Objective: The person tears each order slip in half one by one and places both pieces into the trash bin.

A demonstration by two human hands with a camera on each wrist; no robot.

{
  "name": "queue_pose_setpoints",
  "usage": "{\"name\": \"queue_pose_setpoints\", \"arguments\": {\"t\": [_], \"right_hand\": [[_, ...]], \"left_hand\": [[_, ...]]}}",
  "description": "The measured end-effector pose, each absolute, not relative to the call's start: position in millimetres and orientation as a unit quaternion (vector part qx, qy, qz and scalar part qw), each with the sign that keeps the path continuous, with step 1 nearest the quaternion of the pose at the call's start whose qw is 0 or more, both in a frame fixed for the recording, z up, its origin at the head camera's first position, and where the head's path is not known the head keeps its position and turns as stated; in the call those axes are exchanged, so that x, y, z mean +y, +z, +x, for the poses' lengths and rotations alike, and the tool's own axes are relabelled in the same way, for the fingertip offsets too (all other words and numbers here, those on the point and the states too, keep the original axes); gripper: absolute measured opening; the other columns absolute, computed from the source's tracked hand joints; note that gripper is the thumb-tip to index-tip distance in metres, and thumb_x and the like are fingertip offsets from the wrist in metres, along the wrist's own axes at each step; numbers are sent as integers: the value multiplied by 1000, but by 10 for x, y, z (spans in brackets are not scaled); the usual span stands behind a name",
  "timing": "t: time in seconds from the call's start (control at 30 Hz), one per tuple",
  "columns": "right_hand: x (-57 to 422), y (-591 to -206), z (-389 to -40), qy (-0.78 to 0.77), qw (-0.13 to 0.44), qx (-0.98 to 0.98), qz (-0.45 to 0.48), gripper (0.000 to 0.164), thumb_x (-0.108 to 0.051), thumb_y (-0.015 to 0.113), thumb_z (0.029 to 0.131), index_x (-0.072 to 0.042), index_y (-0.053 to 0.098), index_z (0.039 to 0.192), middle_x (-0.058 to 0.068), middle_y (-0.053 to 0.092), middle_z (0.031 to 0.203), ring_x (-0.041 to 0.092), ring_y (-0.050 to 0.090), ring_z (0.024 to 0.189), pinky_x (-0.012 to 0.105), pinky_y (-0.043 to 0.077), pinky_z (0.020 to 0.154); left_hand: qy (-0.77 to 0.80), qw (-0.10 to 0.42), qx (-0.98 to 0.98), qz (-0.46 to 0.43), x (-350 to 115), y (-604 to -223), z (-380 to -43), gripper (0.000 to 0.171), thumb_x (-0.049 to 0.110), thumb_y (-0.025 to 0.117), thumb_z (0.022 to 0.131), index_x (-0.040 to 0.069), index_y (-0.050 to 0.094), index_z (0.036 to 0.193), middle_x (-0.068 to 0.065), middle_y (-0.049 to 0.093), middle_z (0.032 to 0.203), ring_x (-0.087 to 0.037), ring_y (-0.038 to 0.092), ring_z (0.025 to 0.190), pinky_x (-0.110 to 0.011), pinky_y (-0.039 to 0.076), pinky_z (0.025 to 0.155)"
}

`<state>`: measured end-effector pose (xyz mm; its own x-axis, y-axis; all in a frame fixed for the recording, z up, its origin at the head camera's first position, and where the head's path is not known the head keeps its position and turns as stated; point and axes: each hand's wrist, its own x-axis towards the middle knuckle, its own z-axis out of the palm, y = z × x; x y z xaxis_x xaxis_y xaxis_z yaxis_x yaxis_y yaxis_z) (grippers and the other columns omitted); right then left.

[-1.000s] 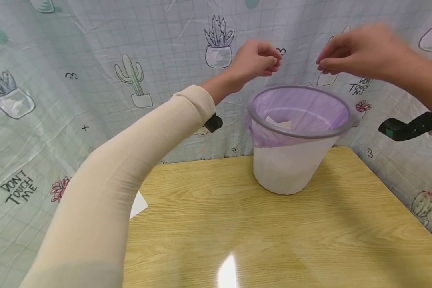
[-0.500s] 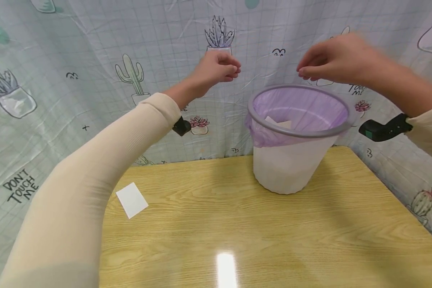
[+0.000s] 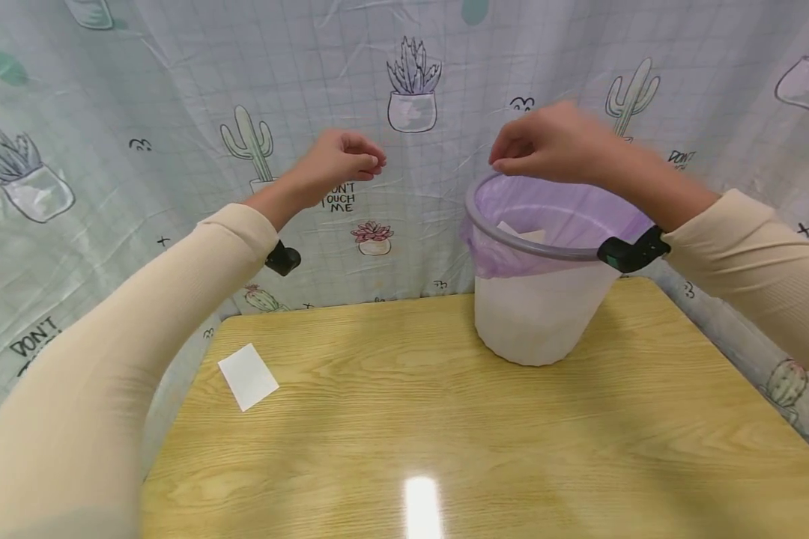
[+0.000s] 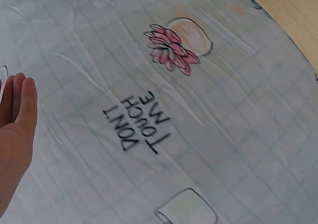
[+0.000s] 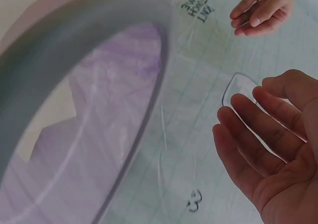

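Observation:
Both hands are raised in the air with nothing in them. In the head view the left hand (image 3: 344, 161) hovers left of the bin, its fingers loosely bent. The right hand (image 3: 549, 146) is above the bin's left rim, and in the right wrist view its fingers (image 5: 253, 134) are relaxed and apart. A white bin (image 3: 539, 318) with a grey ring (image 3: 532, 245) and a purple bag (image 3: 546, 202) stands at the back right of the table. Pale paper pieces (image 5: 57, 105) lie inside it. On the table's left lies a white paper piece (image 3: 249, 376).
The wood-grain table (image 3: 445, 419) reaches toward the viewer, with a bright light reflection near its front. A curtain (image 3: 445, 67) printed with cacti hangs behind and at both sides. Black wrist cameras sit on the left wrist (image 3: 283, 258) and right wrist (image 3: 630, 251).
Both hands have moved left and somewhat lower. The right hand now crosses in front of the bin's far rim. The paper on the table, partly hidden by the left sleeve before, shows fully.

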<state>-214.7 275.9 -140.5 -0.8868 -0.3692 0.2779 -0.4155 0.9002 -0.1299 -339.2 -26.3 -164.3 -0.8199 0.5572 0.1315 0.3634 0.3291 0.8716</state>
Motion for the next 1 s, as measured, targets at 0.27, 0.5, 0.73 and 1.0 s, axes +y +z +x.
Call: {"name": "queue_pose_setpoints", "arguments": {"t": [0.27, 0.5, 0.73, 1.0], "right_hand": [[2464, -1538, -2277, 135, 94, -955, 246, 19, -22, 63, 101, -10, 75, 107, 6, 77, 102, 20, 72, 96, 38, 55, 86], [2134, -1651, -2347, 152, 84, -939, 296, 16, -20, 65, 99, -10, 75, 105, 4, 78, 100, 19, 73, 96, 38, 56, 86], [1809, -1735, -2375, 178, 64, -922, 339, 16, -18, 64, 99, -9, 75, 105, 3, 78, 100, 16, 73, 95, 35, 57, 87], [1435, -1901, -2423, 200, 51, -900, 384, 14, -16, 64, 98, -8, 75, 103, 1, 78, 97, 11, 73, 91, 29, 57, 83]], "left_hand": [[490, 109, 816, 287, -587, -1771, -3431, 26, 2, 49, 106, -10, 62, 125, -18, 59, 130, -26, 60, 117, -36, 47, 107], [472, 110, 826, 289, -834, -1919, -3461, 28, 5, 49, 106, -9, 61, 127, -19, 58, 134, -21, 61, 115, -40, 45, 110], [476, 119, 826, 277, -992, -2073, -3462, 31, 4, 49, 106, -11, 58, 131, -21, 52, 141, -31, 57, 125, -42, 45, 110], [465, 115, 837, 265, -1136, -2274, -3448, 31, 4, 49, 106, -10, 58, 132, -19, 52, 143, -38, 54, 130, -44, 46, 109]]}}
